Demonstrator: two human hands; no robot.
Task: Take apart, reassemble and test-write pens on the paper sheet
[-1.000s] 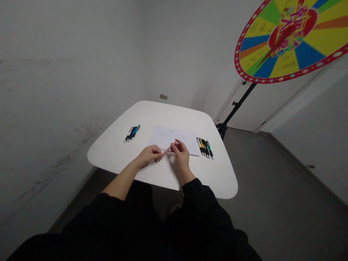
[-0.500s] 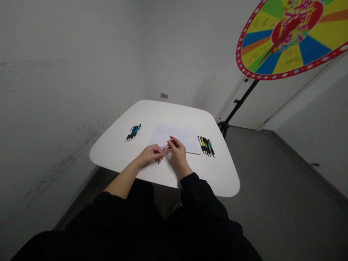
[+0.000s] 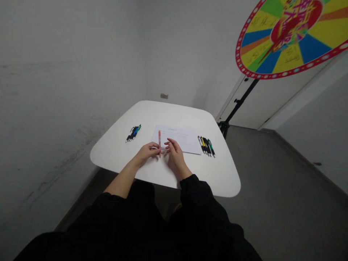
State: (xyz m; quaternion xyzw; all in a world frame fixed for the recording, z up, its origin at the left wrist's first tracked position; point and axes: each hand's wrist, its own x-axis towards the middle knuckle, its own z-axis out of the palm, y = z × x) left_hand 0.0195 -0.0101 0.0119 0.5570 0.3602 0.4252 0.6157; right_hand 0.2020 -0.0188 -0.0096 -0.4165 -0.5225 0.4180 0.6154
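A pink pen [image 3: 159, 138] stands upright between the hands over the white table [image 3: 119, 154], left hand [image 3: 146, 153] pinching its lower end; whether the half-curled right hand [image 3: 174, 156] beside it grips anything cannot be told

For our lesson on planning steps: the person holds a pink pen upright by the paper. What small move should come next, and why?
Probably bring the pink pen down to the paper, I judge: the left hand holds it upright at the paper's near edge, with the right hand close beside it.
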